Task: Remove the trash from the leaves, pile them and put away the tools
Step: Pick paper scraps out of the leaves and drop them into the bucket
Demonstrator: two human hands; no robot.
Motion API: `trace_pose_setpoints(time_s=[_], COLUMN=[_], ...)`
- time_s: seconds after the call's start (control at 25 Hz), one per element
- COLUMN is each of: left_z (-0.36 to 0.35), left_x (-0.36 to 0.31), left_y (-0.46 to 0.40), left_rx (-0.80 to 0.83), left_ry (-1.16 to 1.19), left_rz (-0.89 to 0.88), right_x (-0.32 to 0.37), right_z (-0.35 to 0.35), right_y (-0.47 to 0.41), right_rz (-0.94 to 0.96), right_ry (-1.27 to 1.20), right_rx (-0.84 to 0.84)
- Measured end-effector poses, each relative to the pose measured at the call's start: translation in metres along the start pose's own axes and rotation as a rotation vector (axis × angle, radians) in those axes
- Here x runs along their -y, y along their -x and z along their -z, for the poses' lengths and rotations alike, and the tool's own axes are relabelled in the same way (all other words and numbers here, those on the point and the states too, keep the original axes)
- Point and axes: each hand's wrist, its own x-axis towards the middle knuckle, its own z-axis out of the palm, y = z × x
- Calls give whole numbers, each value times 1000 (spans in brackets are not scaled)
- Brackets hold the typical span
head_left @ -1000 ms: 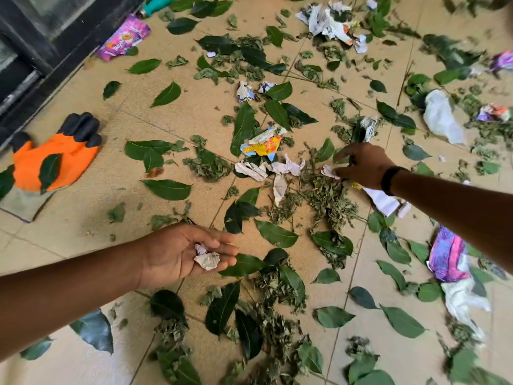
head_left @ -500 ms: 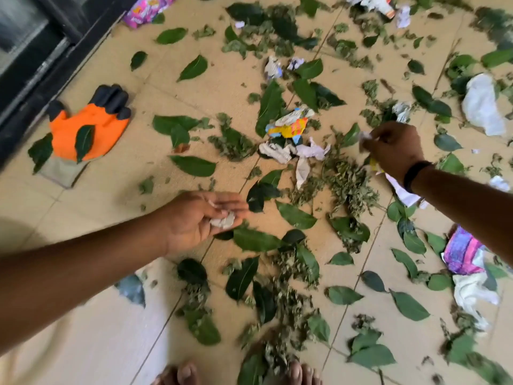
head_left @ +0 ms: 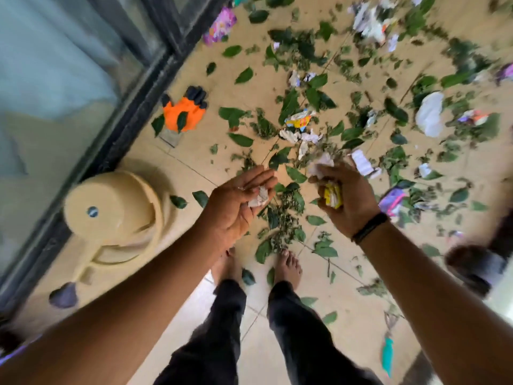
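While both arms are stretched forward over the tiled floor (head_left: pixel 352 309), a small crumpled paper scrap (head_left: pixel 258 198) is cradled in the upturned left hand (head_left: pixel 236 202), whose fingers are loosely curled round it. A yellow wrapper (head_left: pixel 332 194) and a wad of white paper (head_left: pixel 320 164) are gripped in the right hand (head_left: pixel 347 200), which is closed over them. Green leaves (head_left: pixel 288 107) and further bits of paper and plastic trash (head_left: pixel 429 113) are scattered across the tiles ahead of the hands. An orange-and-black work glove (head_left: pixel 183 113) is seen lying flat near the dark door frame (head_left: pixel 130 112), and an upturned beige plastic container (head_left: pixel 113 215) rests beside that frame. Bare feet (head_left: pixel 287 266) are planted among the leaves below the hands.
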Motion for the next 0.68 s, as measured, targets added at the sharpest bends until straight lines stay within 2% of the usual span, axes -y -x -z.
trace_pose_setpoints(time_s=[0.16,0.32,0.48,0.56,0.68], left_z=[-91,-150,-170,-167,-155], left_x=[-61,-111,-109,-96,-67], left_y=[186,326,403,434,489], left_rx=[84,195,97,60,49], left_ry=[-37,-34,66,118,173], left_rz=[-20,-76,-193,-252,-336], right_x=[86,154,182,178,163], right_z=[5,9,11,11,15], right_y=[208,364,443,462,490], right_rz=[-17,152,357,346,229], right_ry=[-133,-189,-210,-178,-144], right_rx=[-101,-115,-11,58,197])
